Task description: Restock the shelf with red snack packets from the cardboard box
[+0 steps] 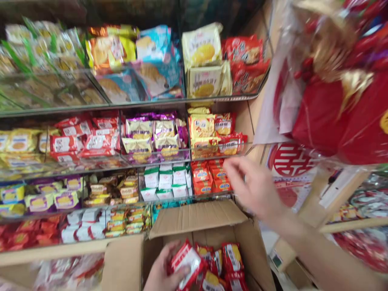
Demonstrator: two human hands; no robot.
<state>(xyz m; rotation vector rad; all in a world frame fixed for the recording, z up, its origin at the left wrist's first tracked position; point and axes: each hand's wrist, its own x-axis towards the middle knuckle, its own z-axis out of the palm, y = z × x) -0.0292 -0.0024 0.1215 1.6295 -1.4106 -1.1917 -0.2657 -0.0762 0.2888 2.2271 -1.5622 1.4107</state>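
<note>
My left hand (166, 266) grips a red and white snack packet (186, 264) above the open cardboard box (200, 218) at the bottom. Inside the box lie several red snack packets (233, 258) with yellow and white print. My right hand (250, 184) is raised in front of the right end of the shelves, slightly blurred. Its fingers are curled together and no packet shows in them. Just left of it are stacked orange-red packets (202, 180); above it, yellow and red packets (204, 125) fill a clear-fronted compartment.
Tiered shelves hold rows of wrapped snacks, among them white and green packets (165, 178) and purple and cream packets (138, 139). Clear dividers and front lips (154, 157) edge the compartments. A red plastic-wrapped bundle (327, 117) hangs at the upper right, beside a wooden side panel.
</note>
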